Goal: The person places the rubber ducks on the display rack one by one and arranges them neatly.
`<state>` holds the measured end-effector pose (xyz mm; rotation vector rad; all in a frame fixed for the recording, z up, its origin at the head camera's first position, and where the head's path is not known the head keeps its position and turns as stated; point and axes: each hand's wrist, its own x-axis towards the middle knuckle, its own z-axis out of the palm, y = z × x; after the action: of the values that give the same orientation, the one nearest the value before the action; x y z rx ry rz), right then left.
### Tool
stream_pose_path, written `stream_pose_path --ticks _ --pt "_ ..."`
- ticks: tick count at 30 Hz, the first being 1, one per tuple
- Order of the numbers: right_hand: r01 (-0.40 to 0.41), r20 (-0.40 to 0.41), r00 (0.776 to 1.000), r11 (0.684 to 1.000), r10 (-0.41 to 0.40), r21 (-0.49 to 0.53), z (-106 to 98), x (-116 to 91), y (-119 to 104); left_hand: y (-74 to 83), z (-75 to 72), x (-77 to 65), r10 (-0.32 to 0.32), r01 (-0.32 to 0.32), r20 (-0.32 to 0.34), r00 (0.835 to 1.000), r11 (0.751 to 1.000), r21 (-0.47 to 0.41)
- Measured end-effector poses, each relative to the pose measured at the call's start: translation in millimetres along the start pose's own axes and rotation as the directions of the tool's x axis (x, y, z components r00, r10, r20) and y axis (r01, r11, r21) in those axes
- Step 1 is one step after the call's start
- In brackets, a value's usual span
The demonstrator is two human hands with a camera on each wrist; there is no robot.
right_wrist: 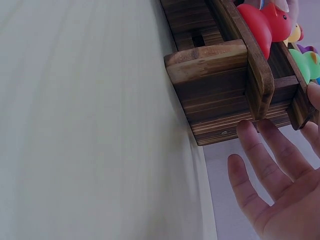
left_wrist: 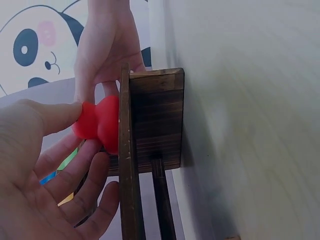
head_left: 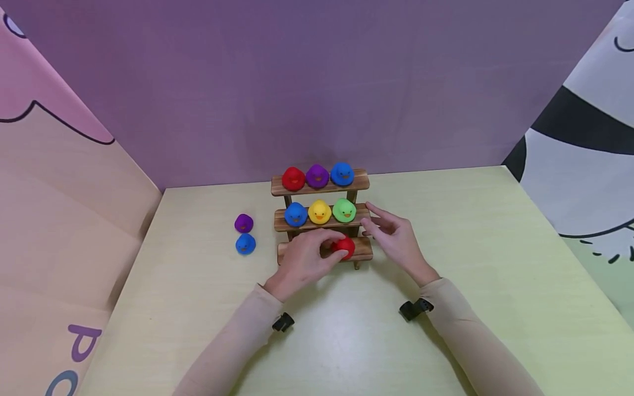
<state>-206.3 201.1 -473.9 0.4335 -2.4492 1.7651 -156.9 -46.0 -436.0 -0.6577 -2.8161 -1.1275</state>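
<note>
My left hand [head_left: 306, 258] pinches a red rubber duck [head_left: 345, 248] between thumb and fingers, at the right end of the bottom step of a wooden three-step shelf [head_left: 366, 252]. In the left wrist view the red duck [left_wrist: 100, 122] sits right at the step's surface. My right hand [head_left: 396, 239] is at the shelf's right side, fingers spread and fingertips at the end of the middle step. It holds nothing. Blue [head_left: 295, 214], yellow [head_left: 319, 212] and green [head_left: 344, 210] ducks stand on the middle step. Red [head_left: 294, 179], purple [head_left: 317, 176] and blue [head_left: 342, 174] ducks line the top step.
On the table [head_left: 198, 308] left of the shelf lie a purple duck [head_left: 244, 223] and, just in front of it, a blue duck [head_left: 245, 244]. A purple wall [head_left: 317, 82] rises behind the table, with printed panels [head_left: 584, 165] on either side.
</note>
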Motion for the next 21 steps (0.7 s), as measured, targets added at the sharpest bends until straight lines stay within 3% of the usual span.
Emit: stream_pose_path --ticks 21 --pt "0.0 -0.001 1.0 1.0 0.0 0.013 0.1 -0.8 -2.7 0.1 6.2 0.8 0.003 -0.004 -0.036 0.999 1.0 -0.023"
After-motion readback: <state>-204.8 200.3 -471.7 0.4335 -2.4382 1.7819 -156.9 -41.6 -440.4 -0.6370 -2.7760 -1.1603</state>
